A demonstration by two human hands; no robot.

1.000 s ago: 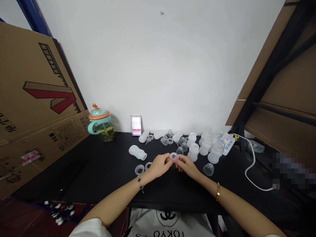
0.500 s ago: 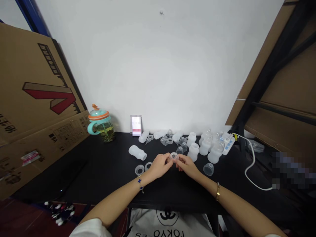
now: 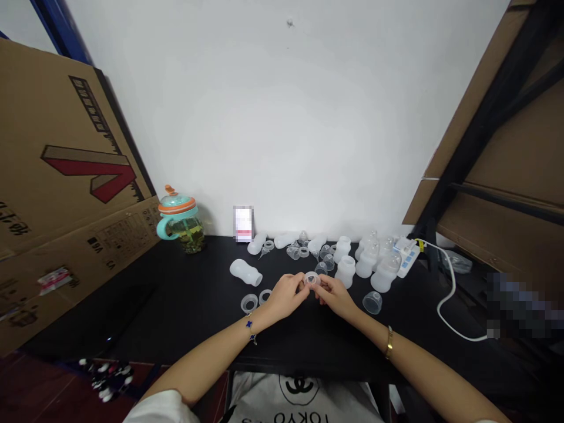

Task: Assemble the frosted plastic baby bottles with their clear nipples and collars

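Between my two hands is a clear baby bottle collar ring point(image 3: 312, 278) with what looks like a nipple in its middle. My left hand point(image 3: 288, 294) pinches its left side, and my right hand point(image 3: 333, 294) pinches the right side. Just beyond my right hand stand open frosted baby bottles point(image 3: 345, 272). To the left of my left hand, two collar rings point(image 3: 249, 303) lie flat, the second partly behind the hand. A frosted bottle point(image 3: 245, 273) lies on its side farther left. A clear dome cap point(image 3: 372, 302) rests right of my right hand.
Several bottles with domed tops point(image 3: 383, 273) stand at the right, by a white power strip point(image 3: 409, 258) and its cable. Loose nipples and caps point(image 3: 294, 251) lie along the wall. A teal-handled jug point(image 3: 183, 226), a phone point(image 3: 244, 224) and a large cardboard box point(image 3: 66, 194) are at the left.
Both hands keep their grip on the ring, which has tilted slightly between my fingers. The things on the table have not moved.
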